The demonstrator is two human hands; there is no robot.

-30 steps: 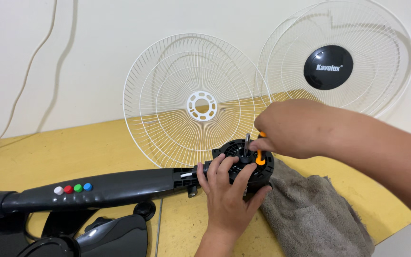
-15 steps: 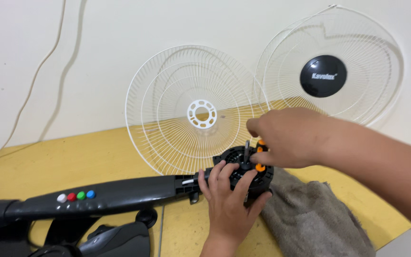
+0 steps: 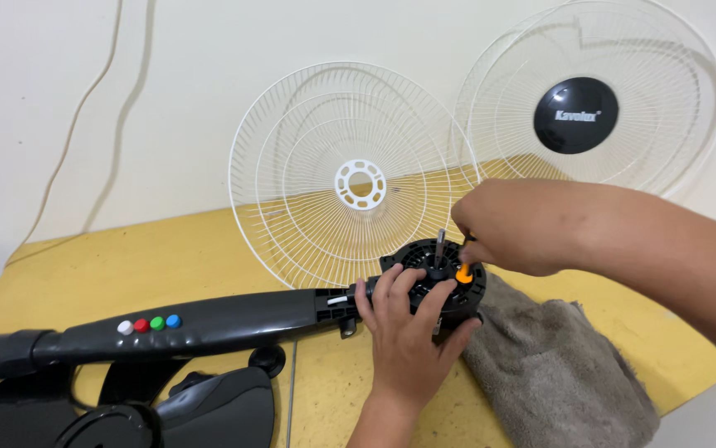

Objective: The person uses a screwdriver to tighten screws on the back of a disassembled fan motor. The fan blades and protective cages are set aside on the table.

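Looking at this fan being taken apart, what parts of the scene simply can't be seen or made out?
- Head view: the right hand hides what its fingers grip; only an orange tip shows.
- The left hand covers the near side of the black motor housing.
- The black stand and base are cut off by the left and bottom edges.
- The grey cloth hides the yellow table beneath it.

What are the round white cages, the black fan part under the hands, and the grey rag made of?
The two white cages look like thin metal wire with a glossy white coating: fine see-through spokes. The black motor housing looks like moulded matte plastic, and its short shaft like bare metal. The grey rag looks like soft, fuzzy terry cloth with crumpled folds.
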